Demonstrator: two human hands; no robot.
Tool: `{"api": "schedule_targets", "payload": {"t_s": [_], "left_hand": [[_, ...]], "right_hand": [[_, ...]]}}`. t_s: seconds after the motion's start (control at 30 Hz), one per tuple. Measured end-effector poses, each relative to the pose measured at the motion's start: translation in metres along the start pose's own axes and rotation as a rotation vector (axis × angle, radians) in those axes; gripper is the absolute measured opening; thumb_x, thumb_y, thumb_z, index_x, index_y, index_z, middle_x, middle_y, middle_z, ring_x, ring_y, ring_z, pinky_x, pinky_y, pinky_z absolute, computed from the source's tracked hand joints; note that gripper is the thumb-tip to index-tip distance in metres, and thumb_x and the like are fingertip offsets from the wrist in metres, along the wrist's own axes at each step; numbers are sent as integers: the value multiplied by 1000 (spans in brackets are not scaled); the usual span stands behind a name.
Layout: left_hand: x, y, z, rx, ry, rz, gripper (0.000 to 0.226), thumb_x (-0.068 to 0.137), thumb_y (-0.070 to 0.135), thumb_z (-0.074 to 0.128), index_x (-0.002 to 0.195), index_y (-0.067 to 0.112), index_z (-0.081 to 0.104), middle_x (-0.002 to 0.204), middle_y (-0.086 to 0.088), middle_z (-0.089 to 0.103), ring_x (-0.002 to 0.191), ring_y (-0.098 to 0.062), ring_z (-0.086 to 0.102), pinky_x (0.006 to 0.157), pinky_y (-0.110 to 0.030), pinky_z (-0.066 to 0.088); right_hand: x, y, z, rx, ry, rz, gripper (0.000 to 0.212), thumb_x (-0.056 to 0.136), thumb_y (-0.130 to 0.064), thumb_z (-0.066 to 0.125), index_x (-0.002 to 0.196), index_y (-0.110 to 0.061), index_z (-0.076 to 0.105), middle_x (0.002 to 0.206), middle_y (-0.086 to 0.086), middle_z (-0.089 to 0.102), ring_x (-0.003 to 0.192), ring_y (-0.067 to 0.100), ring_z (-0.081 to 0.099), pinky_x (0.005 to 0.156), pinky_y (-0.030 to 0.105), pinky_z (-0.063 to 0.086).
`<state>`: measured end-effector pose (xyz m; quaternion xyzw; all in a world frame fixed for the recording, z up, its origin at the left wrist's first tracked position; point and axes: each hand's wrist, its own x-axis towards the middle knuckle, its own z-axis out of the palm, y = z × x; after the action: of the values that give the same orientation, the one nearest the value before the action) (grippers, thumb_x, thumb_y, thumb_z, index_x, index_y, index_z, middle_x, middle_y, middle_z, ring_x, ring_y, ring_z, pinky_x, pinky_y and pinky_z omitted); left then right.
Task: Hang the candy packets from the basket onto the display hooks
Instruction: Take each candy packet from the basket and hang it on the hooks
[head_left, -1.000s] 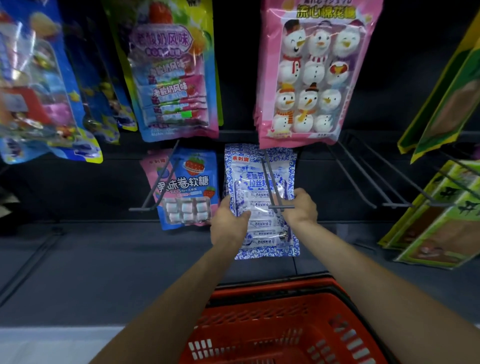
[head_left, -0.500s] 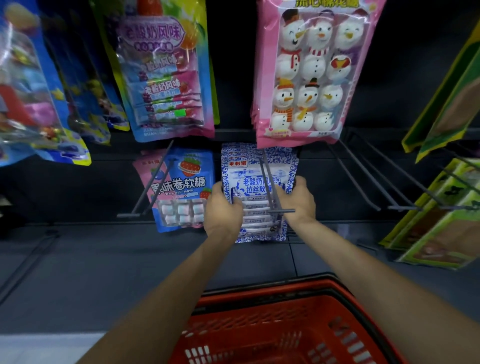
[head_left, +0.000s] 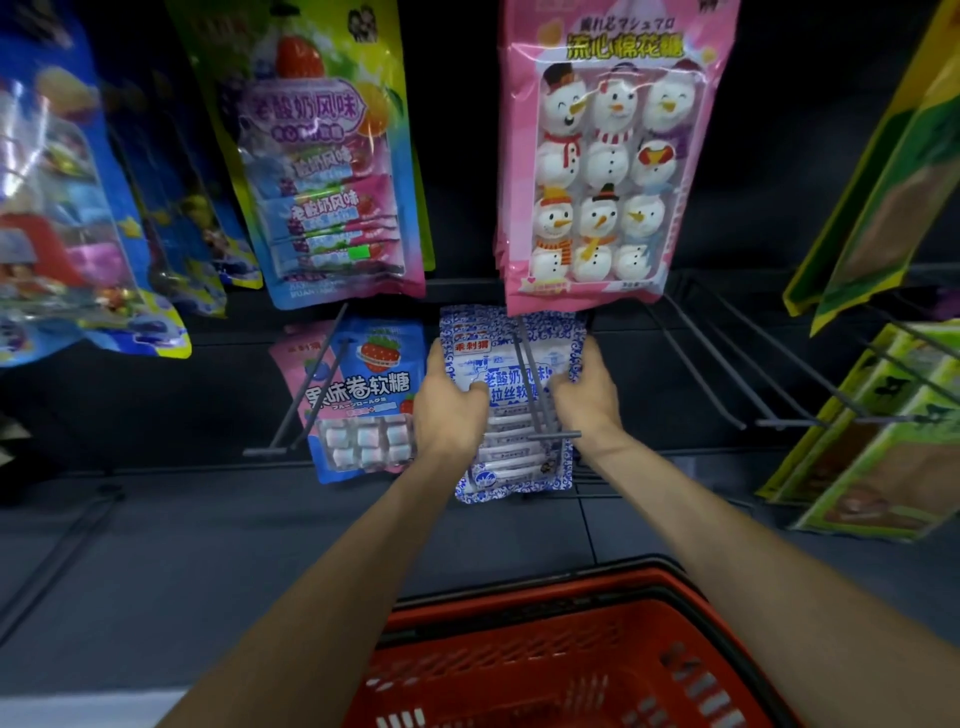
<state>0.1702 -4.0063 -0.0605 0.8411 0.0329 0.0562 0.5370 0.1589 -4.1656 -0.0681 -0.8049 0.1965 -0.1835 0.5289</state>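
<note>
hands 2: your left hand (head_left: 449, 410) and right hand (head_left: 587, 400) each clamp one side of the packet stack (head_left: 511, 364) | packets: several, exact count unclear, on 1 hook (head_left: 540, 410) | basket (head_left: 519, 675): 1, below your arms

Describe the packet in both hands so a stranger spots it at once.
Find the big pink snowman marshmallow bag at top centre. Directly below, on a grey wire hook, the left hand and right hand hold a flat plastic packet. Unlike the blue-and-pink strawberry packet beside it, it bears a blue-and-white porcelain-style pattern.
</note>
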Motion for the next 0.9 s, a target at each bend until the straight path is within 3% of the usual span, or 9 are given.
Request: {"api": "schedule_targets", "payload": {"t_s": [0.2,0.27,0.4,0.47,0.57,0.63,0.7,0.83,0.9], "left_hand": [[9,-2,-4,14,-39,12,76,97,8,57,163,31,27,88,18,61,53,-19,54,53,-41,57],[6,2,-6,24,-45,12,75,97,8,57,163,29,26,92,15,64,57,-19,59,55,-42,58],[-5,13,-9,66,-26,26,78,100,11,59,165,20,17,131,-2,63,69,-11,61,61,-34,49],[-9,16,-13,82,-30,23,79,100,11,61,165,17,16,148,-8,56,75,-11,58,73,-29,45],[-20,18,-24,126,-59,36,75,98,10,62,163,15,24,139,-7,61,80,-17,63,72,-34,52],[-27,16,-33,185,-106,61,71,97,11,62,160,17,30,119,-1,66,72,-18,67,59,-38,57],[-33,13,-42,275,-153,81,72,98,17,65,160,20,28,121,0,63,68,-17,65,55,-36,57],[-50,13,-63,478,-268,167,75,96,24,67,161,22,30,150,-13,51,91,-21,67,83,-40,58],[-65,13,-72,613,-310,229,74,97,25,64,162,21,28,153,-14,46,119,-29,61,98,-44,53]], "right_hand": [[3,1,-8,47,-29,16,63,91,1,55,146,-29,51,116,-3,71,83,7,68,67,24,58],[1,-2,-9,50,-38,32,64,88,1,56,144,-30,52,115,-3,72,90,15,71,77,32,61],[-4,-10,-13,7,-74,62,62,88,-1,58,144,-25,49,120,2,72,103,26,70,88,38,58],[-8,-16,-18,-49,-114,96,76,93,-3,60,160,-22,30,138,6,64,107,25,66,84,32,53],[-21,-24,-30,-130,-158,165,90,100,-10,62,167,-16,2,158,14,46,128,33,59,92,34,48],[-30,-26,-36,-198,-172,183,90,101,-12,64,167,-15,3,159,16,45,130,34,58,92,34,49],[-40,-27,-39,-259,-173,135,89,98,-18,69,166,-19,12,152,14,53,124,35,62,91,33,52],[-61,-26,-49,-398,-261,53,86,92,-20,74,162,-23,24,145,14,56,116,32,65,95,39,56],[-79,-33,-59,-490,-323,-5,82,98,-22,69,164,-20,20,151,15,47,119,31,62,90,35,52]]}}
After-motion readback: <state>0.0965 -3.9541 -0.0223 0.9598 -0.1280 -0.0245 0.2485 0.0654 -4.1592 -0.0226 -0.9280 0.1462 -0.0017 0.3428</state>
